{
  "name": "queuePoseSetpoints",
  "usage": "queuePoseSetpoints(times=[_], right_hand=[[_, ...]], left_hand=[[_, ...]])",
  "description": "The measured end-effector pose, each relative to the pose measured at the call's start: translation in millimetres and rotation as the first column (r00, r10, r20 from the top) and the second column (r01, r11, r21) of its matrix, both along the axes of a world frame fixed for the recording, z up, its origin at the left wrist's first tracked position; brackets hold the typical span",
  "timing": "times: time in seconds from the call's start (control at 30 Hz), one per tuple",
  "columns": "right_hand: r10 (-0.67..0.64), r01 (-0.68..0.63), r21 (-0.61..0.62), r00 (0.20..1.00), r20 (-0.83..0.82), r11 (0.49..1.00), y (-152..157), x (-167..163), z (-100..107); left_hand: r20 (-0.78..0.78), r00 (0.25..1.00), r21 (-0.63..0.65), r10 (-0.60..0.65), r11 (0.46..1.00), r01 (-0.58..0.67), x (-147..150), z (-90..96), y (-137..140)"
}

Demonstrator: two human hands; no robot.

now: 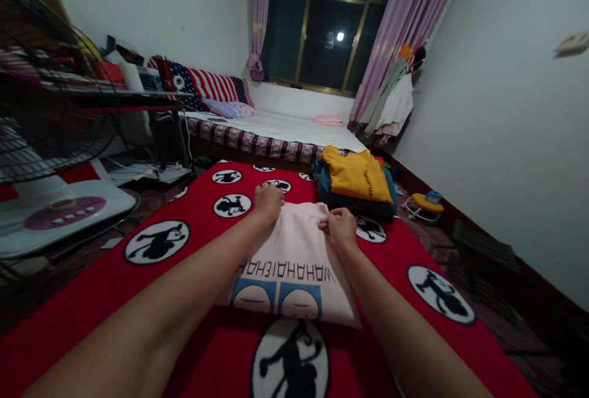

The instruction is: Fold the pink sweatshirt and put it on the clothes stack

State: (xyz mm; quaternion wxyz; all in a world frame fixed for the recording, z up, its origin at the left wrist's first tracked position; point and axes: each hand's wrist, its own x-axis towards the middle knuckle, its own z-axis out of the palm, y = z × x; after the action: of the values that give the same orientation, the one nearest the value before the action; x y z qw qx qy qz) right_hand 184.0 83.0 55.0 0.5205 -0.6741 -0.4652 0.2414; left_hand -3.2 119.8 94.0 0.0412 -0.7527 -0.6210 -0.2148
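A pale pink shirt (294,238) with dark lettering and blue printed squares lies folded on the red blanket (207,300), its print upside down to me. My left hand (269,202) is closed on the shirt's far left corner. On the far right corner, the fingers of my right hand (339,225) pinch the cloth. Just beyond my right hand sits a stack of folded clothes, with a yellow sweatshirt (356,172) on top and dark teal garments (324,186) under it.
A white fan (64,208) and a cluttered desk (138,94) stand at the left. Behind the blanket is a bed (294,125) below a window. Clothes (396,103) hang by the right wall, above a small yellow stool (426,203) and a dark folding stool (485,248).
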Motion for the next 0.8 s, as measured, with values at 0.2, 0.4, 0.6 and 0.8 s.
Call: queuePoseSetpoints(times=[0.2,0.4,0.6,0.8], right_hand=[[0.368,-0.469,0.037,0.736,0.568,0.882,-78.3,-25.0,-9.4],[0.428,-0.472,-0.223,0.388,0.816,0.853,-75.7,-27.7,-30.7],[0.372,-0.337,-0.252,0.362,0.855,0.907,-23.3,-13.9,-28.0],[0.417,-0.202,-0.365,0.471,0.777,0.909,3.1,-2.2,-27.9]], left_hand=[[0.052,0.939,0.041,-0.34,0.94,0.338,16.3,-24.4,-89.6],[-0.013,0.86,-0.139,-0.511,0.852,0.504,6.9,-66.3,-88.8],[-0.056,0.86,-0.161,-0.508,0.854,0.494,-5.2,-70.0,-30.7],[-0.051,0.933,-0.093,-0.357,0.932,0.351,-15.1,-80.0,-1.8]])
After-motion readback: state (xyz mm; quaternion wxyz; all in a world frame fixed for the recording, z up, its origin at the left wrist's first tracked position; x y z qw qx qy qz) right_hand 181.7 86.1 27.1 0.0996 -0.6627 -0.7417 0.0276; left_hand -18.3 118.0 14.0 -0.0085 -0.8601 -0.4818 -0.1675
